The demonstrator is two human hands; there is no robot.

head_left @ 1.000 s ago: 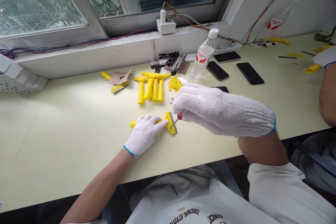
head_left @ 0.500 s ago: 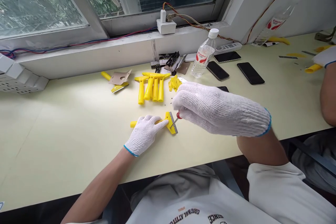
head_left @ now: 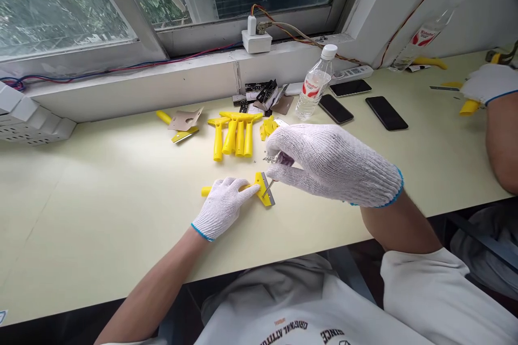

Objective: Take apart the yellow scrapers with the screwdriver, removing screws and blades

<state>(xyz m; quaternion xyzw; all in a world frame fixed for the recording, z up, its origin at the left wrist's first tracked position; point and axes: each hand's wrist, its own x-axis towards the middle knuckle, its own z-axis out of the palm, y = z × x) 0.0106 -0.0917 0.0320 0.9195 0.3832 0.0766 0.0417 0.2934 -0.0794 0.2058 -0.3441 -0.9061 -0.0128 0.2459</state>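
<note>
Yellow scraper [head_left: 259, 181], partly covered, left fingers [head_left: 248, 192] clasping it, right fingers [head_left: 280, 139] pinching mostly hidden screwdriver [head_left: 268, 188]

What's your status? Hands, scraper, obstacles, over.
Left hand holding yellow scraper on table. Right hand on screwdriver, tip at scraper's head. Loose screws beyond, not blocking.

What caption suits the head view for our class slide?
White-gloved left hand holds a yellow plastic scraper; white-gloved right hand holds a thin-shafted metal screwdriver to its bladed end.

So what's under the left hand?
A scraper. Its blade and handle end show beyond the left hand; most of the handle's middle is covered and can't be seen.
</note>
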